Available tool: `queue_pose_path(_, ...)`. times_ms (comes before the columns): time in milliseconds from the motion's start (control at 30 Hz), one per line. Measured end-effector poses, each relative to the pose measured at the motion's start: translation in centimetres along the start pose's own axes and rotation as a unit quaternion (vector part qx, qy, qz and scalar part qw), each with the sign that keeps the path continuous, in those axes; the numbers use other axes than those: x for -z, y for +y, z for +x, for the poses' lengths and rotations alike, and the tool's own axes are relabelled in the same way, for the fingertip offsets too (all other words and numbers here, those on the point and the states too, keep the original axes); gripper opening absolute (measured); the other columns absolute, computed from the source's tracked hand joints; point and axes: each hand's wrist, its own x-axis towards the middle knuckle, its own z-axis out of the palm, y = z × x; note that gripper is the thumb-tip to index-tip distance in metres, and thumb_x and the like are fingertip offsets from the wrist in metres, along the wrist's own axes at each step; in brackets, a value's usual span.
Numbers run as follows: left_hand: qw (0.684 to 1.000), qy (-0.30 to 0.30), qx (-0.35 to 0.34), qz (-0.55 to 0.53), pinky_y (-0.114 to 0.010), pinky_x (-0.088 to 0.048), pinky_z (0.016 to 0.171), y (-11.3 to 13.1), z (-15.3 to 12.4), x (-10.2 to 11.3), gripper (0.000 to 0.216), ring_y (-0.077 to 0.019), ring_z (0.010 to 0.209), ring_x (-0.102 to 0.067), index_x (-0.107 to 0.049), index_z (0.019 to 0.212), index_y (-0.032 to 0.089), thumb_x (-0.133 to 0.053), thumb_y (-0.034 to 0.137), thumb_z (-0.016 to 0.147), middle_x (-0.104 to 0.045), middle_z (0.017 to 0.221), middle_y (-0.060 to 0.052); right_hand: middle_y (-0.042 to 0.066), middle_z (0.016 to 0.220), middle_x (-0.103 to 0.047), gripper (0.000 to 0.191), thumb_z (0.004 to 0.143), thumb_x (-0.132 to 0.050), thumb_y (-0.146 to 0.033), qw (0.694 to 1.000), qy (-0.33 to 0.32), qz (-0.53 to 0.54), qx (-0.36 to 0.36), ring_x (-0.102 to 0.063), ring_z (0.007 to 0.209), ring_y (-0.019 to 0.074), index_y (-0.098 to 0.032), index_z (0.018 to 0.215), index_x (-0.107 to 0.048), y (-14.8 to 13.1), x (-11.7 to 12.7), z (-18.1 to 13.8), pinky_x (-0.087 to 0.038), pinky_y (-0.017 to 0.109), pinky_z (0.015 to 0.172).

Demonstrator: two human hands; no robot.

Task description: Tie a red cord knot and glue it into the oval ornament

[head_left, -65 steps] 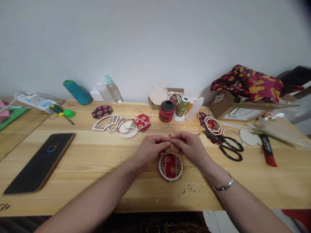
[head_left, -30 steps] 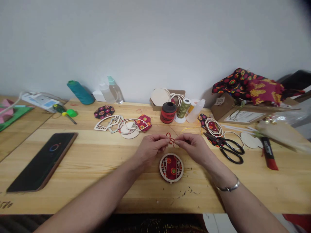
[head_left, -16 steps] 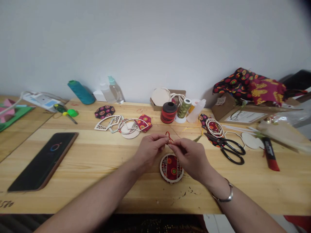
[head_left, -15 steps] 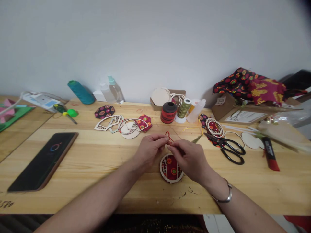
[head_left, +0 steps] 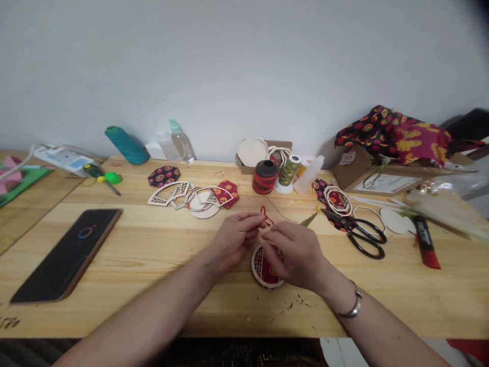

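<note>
A thin red cord [head_left: 263, 210] makes a small loop above my fingertips. My left hand [head_left: 236, 239] pinches it between thumb and forefinger. My right hand [head_left: 296, 252] has its fingers closed close by, on the lower part of the cord, though the fingertips are slightly blurred. Beneath both hands lies a round pendant [head_left: 263, 275] with a pale lattice frame over dark red patterned fabric, partly covered by my right hand. Beyond the hands stands a spool of red cord [head_left: 265, 178]. Black-handled scissors [head_left: 364, 234] rest to the right of my right hand.
Fan-shaped wooden frames [head_left: 170, 193] and fabric pieces [head_left: 164, 176] lie at the back left. A phone [head_left: 69, 255] is at the left. A green thread spool [head_left: 290, 172], a cardboard box [head_left: 367, 176] and a glue tube [head_left: 427, 242] stand or lie toward the right.
My right fingertips have shifted slightly down and left from the cord's loop, covering more of the pendant. My left hand stays nearly in place, still pinching the cord.
</note>
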Motion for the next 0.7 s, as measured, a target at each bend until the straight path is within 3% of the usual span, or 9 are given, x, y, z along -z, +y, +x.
queue_pose_path(100, 1.0, -0.003, -0.008, 0.021, -0.016, -0.015, 0.039, 0.0, -0.1, -0.1, 0.016, 0.0001, 0.04, -0.032, -0.067, 0.072, 0.01, -0.075, 0.02, 0.062, -0.057, 0.057, 0.001, 0.009, 0.082, -0.066, 0.016, 0.084, -0.051, -0.022, 0.975, 0.093, 0.125, -0.159, -0.058, 0.08, 0.0176, -0.015, 0.079, -0.065, 1.1, 0.1, 0.5, -0.045, 0.031, 0.074)
queue_pose_path(167, 0.999, 0.002, -0.001, 0.034, -0.016, -0.016, 0.039, 0.0, -0.2, -0.2, 0.019, 0.0002, 0.039, -0.032, -0.068, 0.074, 0.01, -0.076, 0.022, 0.061, -0.058, 0.058, 0.001, 0.008, 0.08, -0.067, 0.017, 0.082, -0.055, -0.027, 0.932, 0.073, 0.224, -0.276, -0.059, 0.077, 0.0171, -0.015, 0.078, -0.066, 1.8, 0.0, 0.9, -0.046, 0.032, 0.072)
queue_pose_path(267, 0.999, -0.002, 0.004, 0.046, -0.016, -0.019, 0.039, -0.1, -0.4, -0.4, 0.019, -0.0005, 0.039, -0.034, -0.07, 0.074, 0.01, -0.076, 0.022, 0.061, -0.056, 0.054, 0.002, 0.005, 0.072, -0.068, 0.023, 0.074, -0.063, -0.037, 0.819, 0.001, 0.415, -0.396, -0.06, 0.066, 0.0153, -0.014, 0.077, -0.068, 2.3, -0.5, 1.2, -0.048, 0.031, 0.065)
queue_pose_path(367, 0.998, -0.011, 0.011, 0.053, -0.016, -0.027, 0.041, -0.3, -0.5, -0.6, 0.015, -0.0024, 0.042, -0.041, -0.071, 0.072, 0.01, -0.076, 0.02, 0.061, -0.056, 0.051, 0.002, 0.003, 0.067, -0.067, 0.031, 0.064, -0.072, -0.041, 0.722, -0.01, 0.531, -0.444, -0.06, 0.061, 0.0137, -0.013, 0.075, -0.068, 2.0, -0.8, 1.4, -0.051, 0.029, 0.061)
queue_pose_path(433, 0.998, -0.015, 0.018, 0.057, -0.018, -0.035, 0.047, -0.4, -0.5, -0.7, 0.014, -0.0054, 0.048, -0.05, -0.072, 0.071, 0.011, -0.076, 0.019, 0.06, -0.06, 0.054, 0.0, 0.002, 0.063, -0.066, 0.032, 0.058, -0.075, -0.041, 0.71, 0.006, 0.532, -0.462, -0.059, 0.056, 0.012, -0.013, 0.073, -0.067, 1.7, -0.8, 1.5, -0.05, 0.027, 0.055)
queue_pose_path(500, 0.998, -0.023, 0.024, 0.06, -0.02, -0.04, 0.053, -0.5, -0.5, -0.8, 0.012, -0.0083, 0.055, -0.056, -0.072, 0.07, 0.012, -0.076, 0.018, 0.061, -0.064, 0.059, -0.002, 0.0, 0.057, -0.063, 0.03, 0.058, -0.075, -0.041, 0.724, 0.021, 0.512, -0.463, -0.055, 0.049, 0.0097, -0.014, 0.068, -0.066, 1.6, -0.7, 1.4, -0.047, 0.023, 0.048)
queue_pose_path(700, 0.995, -0.042, 0.02, 0.084, -0.022, -0.039, 0.053, -0.4, -0.5, -0.9, 0.008, -0.0081, 0.05, -0.052, -0.072, 0.068, 0.013, -0.073, 0.02, 0.064, -0.062, 0.054, -0.001, -0.004, 0.045, -0.053, 0.029, 0.063, -0.07, -0.041, 0.74, 0.016, 0.496, -0.453, -0.046, 0.039, 0.007, -0.015, 0.06, -0.059, 1.8, -0.6, 1.4, -0.04, 0.02, 0.039)
